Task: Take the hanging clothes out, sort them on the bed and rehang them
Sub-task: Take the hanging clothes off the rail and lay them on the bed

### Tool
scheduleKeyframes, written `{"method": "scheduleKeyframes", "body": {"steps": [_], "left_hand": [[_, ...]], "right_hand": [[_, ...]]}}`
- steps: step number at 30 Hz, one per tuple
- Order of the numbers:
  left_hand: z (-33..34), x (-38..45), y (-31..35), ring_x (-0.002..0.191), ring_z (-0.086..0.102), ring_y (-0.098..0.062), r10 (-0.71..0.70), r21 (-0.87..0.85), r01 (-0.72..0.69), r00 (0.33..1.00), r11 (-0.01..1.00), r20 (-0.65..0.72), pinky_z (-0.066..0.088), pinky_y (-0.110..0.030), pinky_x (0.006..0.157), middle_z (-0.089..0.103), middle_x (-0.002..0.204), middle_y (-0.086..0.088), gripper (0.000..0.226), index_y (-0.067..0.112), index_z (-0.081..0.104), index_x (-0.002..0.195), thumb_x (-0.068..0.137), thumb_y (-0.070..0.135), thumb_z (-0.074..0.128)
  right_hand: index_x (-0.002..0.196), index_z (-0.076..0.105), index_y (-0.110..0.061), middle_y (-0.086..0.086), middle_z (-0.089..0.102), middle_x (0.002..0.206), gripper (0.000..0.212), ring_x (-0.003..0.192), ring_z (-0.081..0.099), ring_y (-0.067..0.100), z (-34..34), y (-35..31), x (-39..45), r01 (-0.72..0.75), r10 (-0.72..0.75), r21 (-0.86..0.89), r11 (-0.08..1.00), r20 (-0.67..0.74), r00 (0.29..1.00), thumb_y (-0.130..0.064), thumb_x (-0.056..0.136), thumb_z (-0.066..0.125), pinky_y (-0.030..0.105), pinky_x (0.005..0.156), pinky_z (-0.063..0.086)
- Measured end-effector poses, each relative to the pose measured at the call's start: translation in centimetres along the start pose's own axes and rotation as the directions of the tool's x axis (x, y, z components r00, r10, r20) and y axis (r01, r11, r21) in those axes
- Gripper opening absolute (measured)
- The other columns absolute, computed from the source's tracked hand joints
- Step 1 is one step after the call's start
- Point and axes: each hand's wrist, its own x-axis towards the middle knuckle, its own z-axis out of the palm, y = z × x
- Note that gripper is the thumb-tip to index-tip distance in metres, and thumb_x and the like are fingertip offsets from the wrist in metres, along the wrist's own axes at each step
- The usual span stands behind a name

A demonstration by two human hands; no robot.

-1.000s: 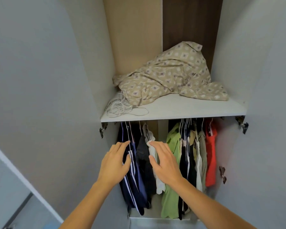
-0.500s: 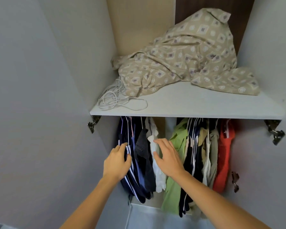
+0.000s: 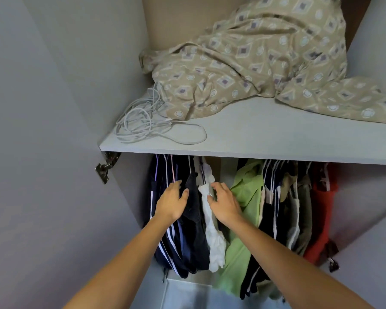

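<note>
Frame centre: my left hand (image 3: 171,202) spread on navy striped garments (image 3: 165,241); right hand (image 3: 224,202) spread, touching white garment (image 3: 212,230).

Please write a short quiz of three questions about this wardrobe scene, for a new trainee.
1. True or false: the orange-red garment hangs at the far right of the row of hanging clothes.
2. Which item lies on the white wardrobe shelf beside the beige patterned cloth? A) a coiled white cable B) a folded towel C) a pair of shoes
3. Fill in: the right hand reaches in between the white garment and the light ____ shirt, while the left hand rests on the dark navy clothes.

Key: 1 true; 2 A; 3 green.
</note>
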Motion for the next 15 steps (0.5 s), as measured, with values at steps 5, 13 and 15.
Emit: {"method": "scheduleKeyframes", "body": {"steps": [5,13,15], "left_hand": [[2.5,3.3,-0.2,0.143,0.050,-0.030,-0.007,-0.018,0.008,1.000,1.000,0.009,0.048,-0.047,0.109,0.048,0.160,-0.007,0.062,0.013,0.033,0.162,0.110,0.046,0.044],[5.5,6.9,-0.1,0.096,0.067,-0.027,-0.051,-0.188,0.057,0.998,0.981,0.037,0.057,-0.047,0.088,0.068,0.099,-0.006,0.032,0.014,0.052,0.130,0.110,0.038,0.046],[6.0,7.4,0.0,0.092,0.066,-0.027,-0.076,-0.259,0.080,0.997,0.963,0.026,0.055,-0.043,0.086,0.066,0.093,-0.005,0.025,0.014,0.053,0.122,0.110,0.035,0.046]], "right_hand": [[0.147,0.044,-0.021,0.006,0.048,0.142,0.046,0.124,0.057,0.036,2.6,-0.3,3.4,-0.056,0.055,0.018,0.998,0.028,0.998,-0.031,0.103,0.053,0.045,0.094,0.052],[0.128,0.063,-0.020,0.008,0.062,0.123,0.030,0.112,0.064,0.030,5.1,0.1,7.6,-0.207,0.209,0.261,0.943,0.023,0.978,-0.029,0.100,0.061,0.036,0.091,0.052],[0.122,0.066,-0.018,0.007,0.065,0.121,0.025,0.110,0.065,0.029,5.3,0.2,8.3,-0.226,0.233,0.292,0.929,0.009,0.972,-0.023,0.098,0.063,0.034,0.089,0.052]]}}
